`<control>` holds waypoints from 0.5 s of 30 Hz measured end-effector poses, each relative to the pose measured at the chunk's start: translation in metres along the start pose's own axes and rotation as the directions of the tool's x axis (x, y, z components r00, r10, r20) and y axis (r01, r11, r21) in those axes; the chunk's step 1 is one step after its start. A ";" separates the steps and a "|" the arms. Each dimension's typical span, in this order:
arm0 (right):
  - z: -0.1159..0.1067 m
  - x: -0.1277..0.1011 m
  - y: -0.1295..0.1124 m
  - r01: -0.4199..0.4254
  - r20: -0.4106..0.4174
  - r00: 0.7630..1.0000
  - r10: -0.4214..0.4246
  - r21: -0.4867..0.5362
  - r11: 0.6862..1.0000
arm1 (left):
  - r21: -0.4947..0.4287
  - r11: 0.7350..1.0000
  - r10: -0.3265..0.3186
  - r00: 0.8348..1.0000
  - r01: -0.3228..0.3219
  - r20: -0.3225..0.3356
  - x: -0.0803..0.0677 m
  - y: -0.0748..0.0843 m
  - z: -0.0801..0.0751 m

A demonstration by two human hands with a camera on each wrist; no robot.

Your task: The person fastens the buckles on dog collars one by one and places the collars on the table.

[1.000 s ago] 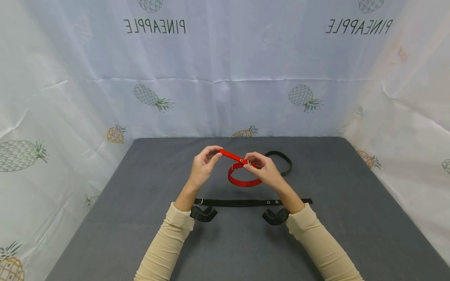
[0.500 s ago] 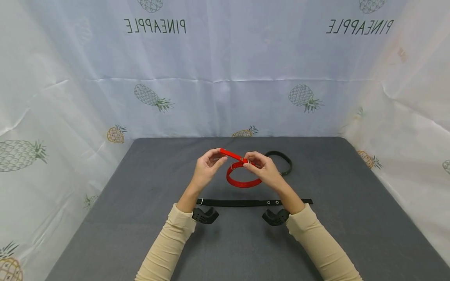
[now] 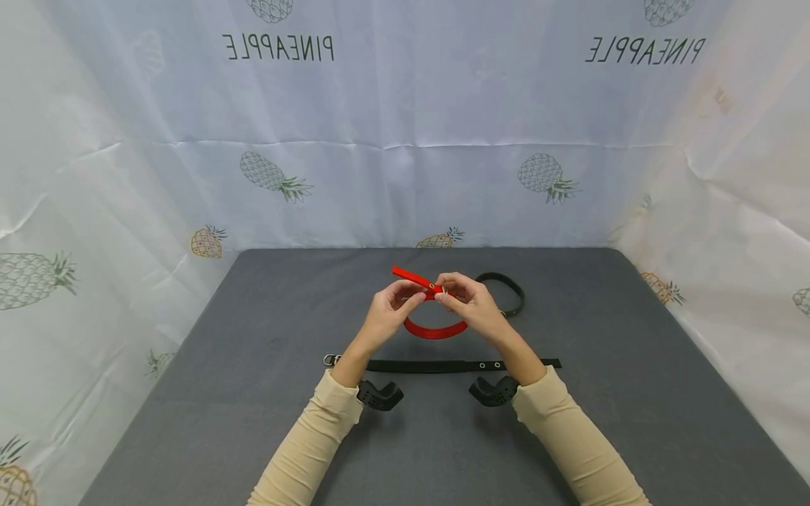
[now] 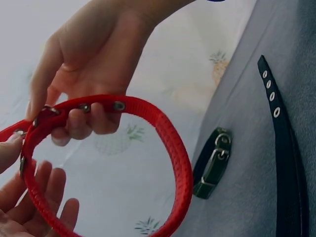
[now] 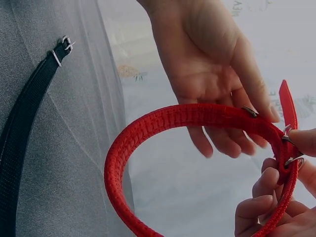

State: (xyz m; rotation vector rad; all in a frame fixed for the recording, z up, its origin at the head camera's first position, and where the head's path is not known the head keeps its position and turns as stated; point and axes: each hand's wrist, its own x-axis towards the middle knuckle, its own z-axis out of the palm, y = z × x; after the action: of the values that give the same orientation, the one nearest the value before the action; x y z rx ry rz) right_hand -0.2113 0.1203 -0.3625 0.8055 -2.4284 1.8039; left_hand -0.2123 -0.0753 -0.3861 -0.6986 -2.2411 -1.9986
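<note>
The white curtain [image 3: 380, 204], printed with pineapples and mirrored lettering, hangs to the left of the left hand, runs behind both hands and comes round on the right. The grey worktop [image 3: 190, 422] spreads beneath them and out to either side. Just left of the left wrist shows a metal buckle; it ends the black strap [image 3: 418, 366], which passes under that wrist and lies nearly straight across the worktop, nearer the person than both hands. Below it is the left sleeve [image 3: 310, 443], and the left camera [image 3: 381, 397] sits under the wrist.

The left hand [image 3: 384, 315] holds the red collar [image 3: 435, 333] lightly, thumb on one side of the band and fingers on the other. The collar is up off the worktop between the hands, bent into a ring, its tail slanting up and leftward past the left fingers.

Close beside, the right hand [image 3: 473, 306] pinches the collar at its metal fittings, thumb and finger narrow together. Under its wrist is the right camera [image 3: 493, 392], then the right sleeve [image 3: 576, 436]. Beyond and to the right of this hand, the dark loop [image 4: 211, 172] rests on the worktop. The strap's tip pokes out right of the right wrist.
</note>
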 end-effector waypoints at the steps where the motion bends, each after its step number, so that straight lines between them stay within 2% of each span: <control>1: 0.000 0.000 0.000 0.001 0.003 1.000 -0.001 0.003 1.000 | -0.003 1.000 0.004 1.000 -0.004 0.012 0.000 0.000 0.001; 5: 0.001 0.000 0.000 0.005 0.012 1.000 -0.005 0.016 1.000 | -0.021 1.000 0.008 0.999 -0.007 0.037 0.001 -0.001 0.004; 15: 0.003 0.000 0.001 0.027 0.011 1.000 -0.027 0.023 0.999 | -0.067 0.998 -0.018 0.998 0.022 0.054 0.001 -0.001 0.005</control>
State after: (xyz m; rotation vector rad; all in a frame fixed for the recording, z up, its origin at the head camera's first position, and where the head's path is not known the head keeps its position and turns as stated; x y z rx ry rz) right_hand -0.2114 0.1179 -0.3644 0.8474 -2.3961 1.8256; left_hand -0.2119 -0.0701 -0.3881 -0.7473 -2.2273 -2.0978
